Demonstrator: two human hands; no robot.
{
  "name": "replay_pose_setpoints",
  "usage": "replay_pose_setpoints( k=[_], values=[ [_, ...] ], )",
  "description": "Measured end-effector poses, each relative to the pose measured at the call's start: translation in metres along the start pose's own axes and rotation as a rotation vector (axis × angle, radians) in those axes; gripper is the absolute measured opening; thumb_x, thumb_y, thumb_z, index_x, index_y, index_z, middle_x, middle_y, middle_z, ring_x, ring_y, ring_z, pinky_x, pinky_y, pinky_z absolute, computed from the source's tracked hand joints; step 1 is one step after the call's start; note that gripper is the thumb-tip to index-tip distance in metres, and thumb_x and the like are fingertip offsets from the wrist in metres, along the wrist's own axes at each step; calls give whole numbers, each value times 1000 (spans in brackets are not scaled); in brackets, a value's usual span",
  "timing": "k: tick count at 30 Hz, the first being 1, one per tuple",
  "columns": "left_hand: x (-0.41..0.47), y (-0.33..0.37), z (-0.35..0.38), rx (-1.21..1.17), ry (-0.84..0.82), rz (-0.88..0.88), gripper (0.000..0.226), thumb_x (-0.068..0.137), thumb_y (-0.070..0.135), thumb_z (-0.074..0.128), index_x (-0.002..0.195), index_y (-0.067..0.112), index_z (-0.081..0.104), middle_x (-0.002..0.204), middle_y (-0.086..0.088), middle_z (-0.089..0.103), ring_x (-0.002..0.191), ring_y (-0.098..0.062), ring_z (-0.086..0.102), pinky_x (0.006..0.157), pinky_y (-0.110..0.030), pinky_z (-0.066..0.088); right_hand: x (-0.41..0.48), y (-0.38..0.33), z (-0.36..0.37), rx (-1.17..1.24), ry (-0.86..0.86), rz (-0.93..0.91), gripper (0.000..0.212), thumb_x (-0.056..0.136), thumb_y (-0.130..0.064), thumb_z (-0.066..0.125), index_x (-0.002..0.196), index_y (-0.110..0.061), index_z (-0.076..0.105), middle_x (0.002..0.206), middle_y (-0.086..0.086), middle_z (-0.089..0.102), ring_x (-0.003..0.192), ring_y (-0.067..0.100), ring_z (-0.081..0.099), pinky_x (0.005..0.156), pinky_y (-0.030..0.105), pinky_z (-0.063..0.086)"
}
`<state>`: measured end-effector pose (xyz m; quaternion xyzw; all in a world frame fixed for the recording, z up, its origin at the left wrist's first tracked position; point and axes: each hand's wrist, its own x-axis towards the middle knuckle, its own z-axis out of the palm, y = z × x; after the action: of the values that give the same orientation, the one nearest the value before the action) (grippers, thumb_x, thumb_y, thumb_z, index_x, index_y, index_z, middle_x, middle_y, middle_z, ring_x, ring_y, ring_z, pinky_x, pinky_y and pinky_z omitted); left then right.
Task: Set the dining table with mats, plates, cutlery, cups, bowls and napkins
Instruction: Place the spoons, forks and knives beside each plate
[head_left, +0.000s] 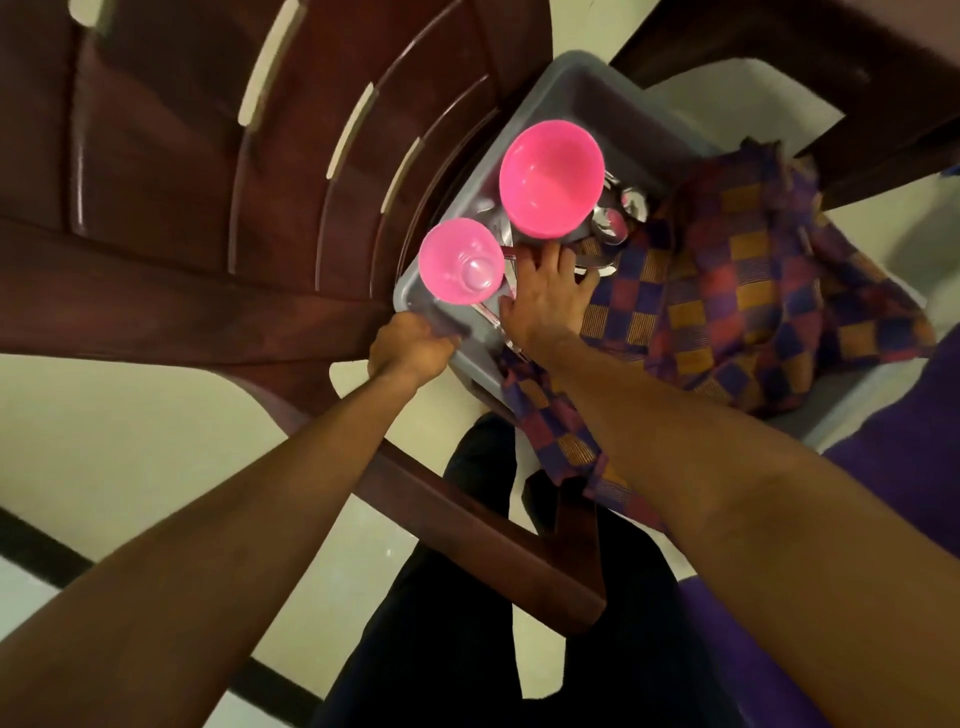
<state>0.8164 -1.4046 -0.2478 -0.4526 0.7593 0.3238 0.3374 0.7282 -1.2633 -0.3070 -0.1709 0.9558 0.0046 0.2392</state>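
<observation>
A grey plastic tub (613, 98) sits beside a dark red plastic chair. Inside it stand a pink bowl (551, 176) and a smaller pink cup (460, 260), with steel cutlery (618, 215) beside and under them. A checked purple, orange and red cloth (737, 291) hangs over the tub's right side. My left hand (410, 348) grips the tub's near corner rim. My right hand (545, 296) reaches into the tub between cup and bowl, fingers spread down on the contents; what the fingertips touch is hidden.
The dark red chair (208, 182) fills the left and top, with one of its legs (483, 525) crossing in front of my legs. A dark wooden piece (857, 93) stands at the top right. A purple surface (904, 493) lies at the right edge. The floor is pale tile.
</observation>
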Motion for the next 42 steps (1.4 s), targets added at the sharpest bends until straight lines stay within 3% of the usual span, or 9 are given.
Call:
replay_pose_setpoints(
  k=[4,9,20,26,33,35,37,40,42],
  values=[
    [0,-3,1,-28,4,20,49,76,58,78,92,13,71,99,-9,72,94,-31,67,68,-30,43,4,4,3,-1,68,-4,48,84,-37,64,127,-19,53,126,9,53,119,30,47,103,58,33],
    [0,-6,4,-57,22,47,41,76,55,79,65,21,58,96,-10,74,94,-30,68,68,-28,43,8,8,-2,17,-26,47,53,90,-39,60,134,-12,46,130,12,55,122,33,49,99,54,37],
    [-1,-4,3,-74,45,47,41,74,50,82,66,17,59,88,-8,72,88,-29,68,70,-33,52,17,0,-6,187,-186,130,57,96,-27,57,142,-3,32,137,16,47,123,38,56,91,48,50],
    [-2,-2,3,-94,45,42,40,73,50,83,66,21,57,92,-6,73,88,-25,68,67,-29,47,8,11,1,221,-133,54,45,96,-20,52,135,-2,39,125,17,62,119,38,56,91,46,47],
    [-17,2,2,41,61,79,35,85,47,72,76,17,59,87,-4,64,83,-26,60,68,-32,42,-5,40,-11,634,-265,31,29,105,-19,40,123,3,45,122,26,60,113,44,58,92,49,46],
    [-30,5,5,97,103,123,26,89,42,68,82,18,62,87,-3,62,84,-27,59,69,-32,41,-19,55,-18,673,-296,51,27,105,-20,41,121,1,48,118,22,62,108,39,60,90,47,47],
    [-47,9,10,95,131,217,21,91,35,66,76,22,60,83,0,62,83,-24,60,69,-30,41,-38,71,-25,700,-295,68,25,106,-19,40,120,-1,50,106,16,62,89,29,60,82,40,48],
    [-77,20,21,-6,69,412,22,91,22,66,71,27,58,75,7,63,79,-19,63,69,-29,46,-70,99,-35,844,-280,100,18,106,-15,39,108,-4,53,84,13,58,56,18,54,49,29,50],
    [-100,31,28,-20,55,588,9,89,18,66,83,25,63,83,6,67,82,-17,64,77,-35,53,-93,117,-47,905,-272,113,18,104,-16,39,94,-15,53,80,12,58,57,19,54,50,29,47]
  ],
)
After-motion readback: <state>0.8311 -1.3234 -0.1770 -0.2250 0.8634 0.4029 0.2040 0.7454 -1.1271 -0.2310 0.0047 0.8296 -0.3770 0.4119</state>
